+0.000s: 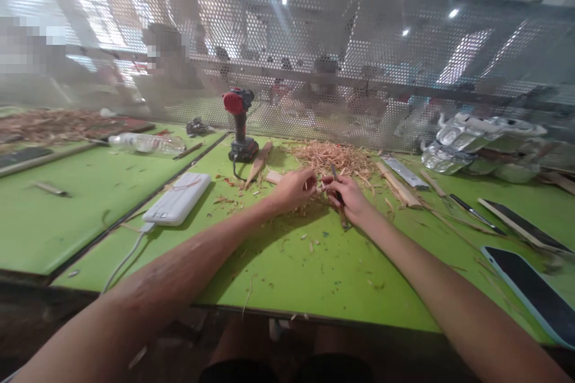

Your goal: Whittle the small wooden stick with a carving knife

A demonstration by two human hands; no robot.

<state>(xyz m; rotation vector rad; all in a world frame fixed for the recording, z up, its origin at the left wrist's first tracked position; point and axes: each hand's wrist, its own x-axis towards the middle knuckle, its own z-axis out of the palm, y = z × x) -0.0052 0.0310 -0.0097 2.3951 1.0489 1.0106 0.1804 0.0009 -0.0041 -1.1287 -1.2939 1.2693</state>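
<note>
Over the middle of the green table, my left hand (294,190) is closed, its fingertips pinched close to those of the other hand. A tiny pale piece (321,187) shows between the hands, too small to name; what the left fingers hold is mostly hidden. My right hand (351,197) is wrapped round a slim carving knife (344,218), whose dark upper end sticks up above the fingers and whose lower end points down at the table. Just behind the left hand lies a flat pale wood piece (273,177). A heap of wood shavings (335,157) lies beyond both hands.
A red and black cordless drill (240,125) stands upright at the back. A white power bank (178,198) with a cable lies left. Rightward are wood strips (399,184), a pen-like tool (477,214), a phone (532,293) and wrapped bottles (483,143). Perforated mesh (287,72) closes the back.
</note>
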